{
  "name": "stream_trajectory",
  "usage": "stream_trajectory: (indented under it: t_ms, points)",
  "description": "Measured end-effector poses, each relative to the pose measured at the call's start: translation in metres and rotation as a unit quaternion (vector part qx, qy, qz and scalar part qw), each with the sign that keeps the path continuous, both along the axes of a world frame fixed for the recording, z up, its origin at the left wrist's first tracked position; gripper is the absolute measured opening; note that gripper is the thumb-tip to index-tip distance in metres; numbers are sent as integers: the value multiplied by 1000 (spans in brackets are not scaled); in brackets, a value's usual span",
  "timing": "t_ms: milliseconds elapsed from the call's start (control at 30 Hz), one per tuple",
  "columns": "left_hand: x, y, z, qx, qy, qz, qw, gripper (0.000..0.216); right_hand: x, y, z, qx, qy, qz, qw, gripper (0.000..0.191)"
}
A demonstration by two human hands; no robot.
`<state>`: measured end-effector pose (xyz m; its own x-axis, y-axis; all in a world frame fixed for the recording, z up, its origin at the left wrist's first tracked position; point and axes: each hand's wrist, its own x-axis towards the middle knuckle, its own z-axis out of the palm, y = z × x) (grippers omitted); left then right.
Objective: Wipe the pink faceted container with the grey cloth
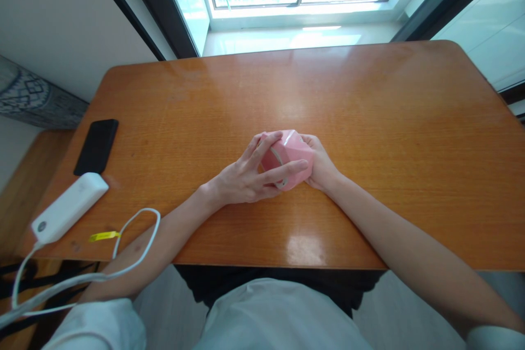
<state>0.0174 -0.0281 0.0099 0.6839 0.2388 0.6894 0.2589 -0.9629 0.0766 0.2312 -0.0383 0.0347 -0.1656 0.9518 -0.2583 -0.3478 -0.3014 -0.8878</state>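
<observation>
At centre frame, the left hand, fingers spread, and right hand, fingers partly hidden, hold the pink faceted object, seemingly a two-handed handling step whose next move calls for steady support.

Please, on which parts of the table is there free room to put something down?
The table is bare from the right hand to its right edge, and between the pink object and its far edge. Its left side is crowded: black phone, white device, white cable.
</observation>
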Motion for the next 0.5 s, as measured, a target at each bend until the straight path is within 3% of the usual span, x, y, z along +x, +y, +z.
stream_trajectory:
  t_ms: [133,500]
  points:
    - [-1,2,0,12,-4,-1,1000,86,-1,0,1,-6,-6,-4,1000,24]
    - [3,5,-2,-18,-28,-10,999,91,2,3,-5,-8,-21,0,1000,28]
